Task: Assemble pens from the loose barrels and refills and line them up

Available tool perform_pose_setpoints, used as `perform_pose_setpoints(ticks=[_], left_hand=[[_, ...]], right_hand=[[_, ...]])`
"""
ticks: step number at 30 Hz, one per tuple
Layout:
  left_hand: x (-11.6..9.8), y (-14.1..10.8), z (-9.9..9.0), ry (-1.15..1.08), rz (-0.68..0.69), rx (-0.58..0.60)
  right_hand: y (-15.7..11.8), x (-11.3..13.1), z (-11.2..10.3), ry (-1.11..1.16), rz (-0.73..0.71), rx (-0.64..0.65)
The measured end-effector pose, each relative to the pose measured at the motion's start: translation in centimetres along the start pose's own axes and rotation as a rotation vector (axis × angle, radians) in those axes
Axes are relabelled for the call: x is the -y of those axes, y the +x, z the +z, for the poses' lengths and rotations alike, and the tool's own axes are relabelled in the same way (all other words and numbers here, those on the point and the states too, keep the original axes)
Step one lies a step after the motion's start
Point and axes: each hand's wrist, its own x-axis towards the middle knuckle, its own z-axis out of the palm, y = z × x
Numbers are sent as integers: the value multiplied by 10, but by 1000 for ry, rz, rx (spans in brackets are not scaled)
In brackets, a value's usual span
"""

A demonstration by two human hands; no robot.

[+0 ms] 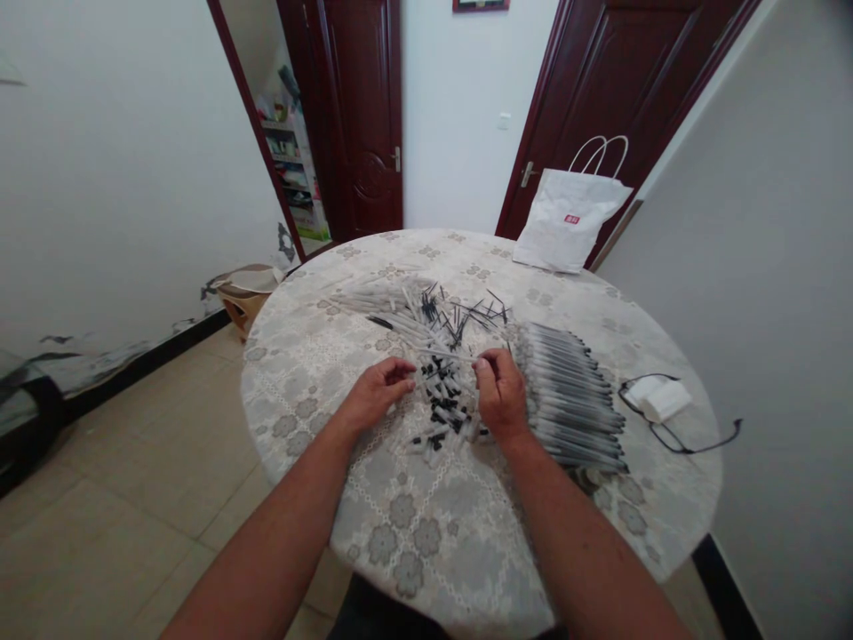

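My right hand (499, 393) pinches one end of a thin, pale pen barrel (448, 355), which points left across the table. Facing it, my left hand (382, 391) is near the barrel's far end, thumb and fingers apart, with nothing visible between them. Between and below the hands lies a heap of clear pen caps (443, 413) with black ends. Beyond them are loose whitish barrels (379, 300) and scattered thin black pen parts (459, 320). A neat stack of grey-black pens (573, 391) lies right of my right hand.
A round table (426, 542) with a patterned cloth holds everything. Eyeglasses (686, 444) rest at the right beside a folded white tissue pack (659, 397). A white paper bag (566, 222) stands at the back right. A wooden stool (243, 302) is left of the table.
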Motion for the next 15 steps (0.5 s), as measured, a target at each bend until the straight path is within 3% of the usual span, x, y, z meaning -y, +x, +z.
perform_pose_setpoints(ticks=[5,15], left_hand=[[1,5,-1,-124,-47,-119],[6,7,-1,-217,-127,-100]], right_hand=[[0,-6,0,81,58,-7],[2,4,-3,7,5,11]])
